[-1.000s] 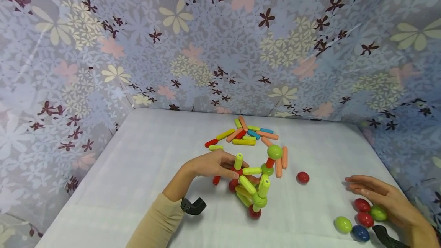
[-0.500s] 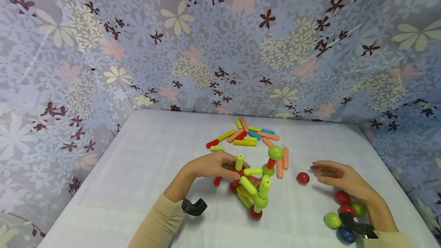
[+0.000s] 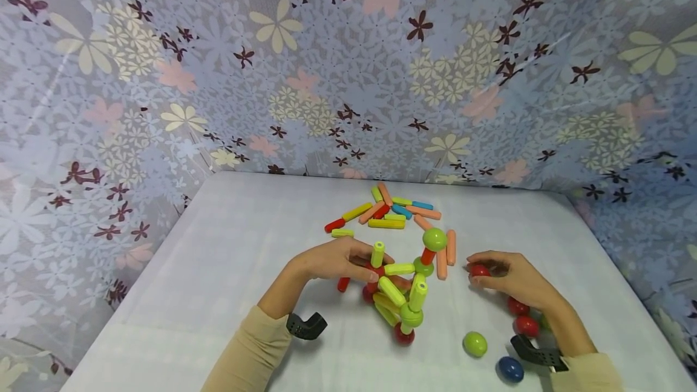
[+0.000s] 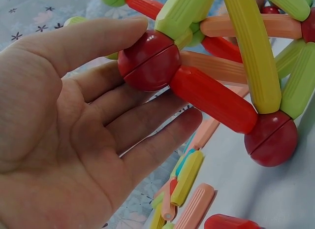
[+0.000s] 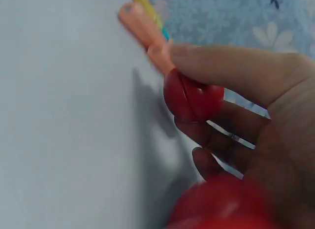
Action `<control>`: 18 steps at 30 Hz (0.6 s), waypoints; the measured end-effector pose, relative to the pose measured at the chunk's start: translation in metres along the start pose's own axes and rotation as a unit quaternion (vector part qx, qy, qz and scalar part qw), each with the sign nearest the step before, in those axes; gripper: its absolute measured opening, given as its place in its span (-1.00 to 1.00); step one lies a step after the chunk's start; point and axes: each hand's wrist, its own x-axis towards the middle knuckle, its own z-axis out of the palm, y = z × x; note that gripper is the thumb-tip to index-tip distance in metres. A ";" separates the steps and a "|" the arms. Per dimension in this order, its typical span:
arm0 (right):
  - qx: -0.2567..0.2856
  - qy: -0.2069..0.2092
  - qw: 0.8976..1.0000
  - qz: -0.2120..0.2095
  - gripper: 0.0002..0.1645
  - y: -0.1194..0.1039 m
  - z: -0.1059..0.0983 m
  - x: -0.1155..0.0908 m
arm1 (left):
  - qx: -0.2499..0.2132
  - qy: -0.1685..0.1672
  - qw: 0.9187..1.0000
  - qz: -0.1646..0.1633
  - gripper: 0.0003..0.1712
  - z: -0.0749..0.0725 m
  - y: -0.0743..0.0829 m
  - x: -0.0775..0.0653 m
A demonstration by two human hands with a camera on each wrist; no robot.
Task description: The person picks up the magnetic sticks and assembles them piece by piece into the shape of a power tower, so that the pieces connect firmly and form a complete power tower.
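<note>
A ball-and-rod structure of lime, yellow, red and orange rods stands on the white table. My left hand holds it at an upper red ball, thumb on top and fingers behind. A red rod runs from that ball to a lower red ball. To the right of the structure, my right hand pinches a loose red ball between thumb and fingers. A green ball tops the structure's red upright rod.
Several loose rods lie behind the structure, with orange rods to its right. A green ball and a blue ball lie at the front right. Red balls sit by the right forearm. A floral cloth rises behind.
My right hand has moved left from the loose balls and taken hold of the lone red ball. The green and blue balls have shifted left. The left hand has stayed put on the structure.
</note>
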 end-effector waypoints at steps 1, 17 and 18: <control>0.007 0.012 1.000 -0.004 -0.48 -0.006 0.000 0.000 | -0.006 -0.003 1.000 -0.001 -0.61 0.000 0.000 0.000; 0.167 0.129 0.976 -0.051 -0.50 -0.111 -0.017 -0.014 | -0.009 -0.004 1.000 0.007 -0.60 0.002 -0.002 0.001; 0.166 0.138 0.974 -0.066 -0.52 -0.122 -0.020 -0.016 | -0.015 -0.006 1.000 0.006 -0.59 0.002 -0.002 0.000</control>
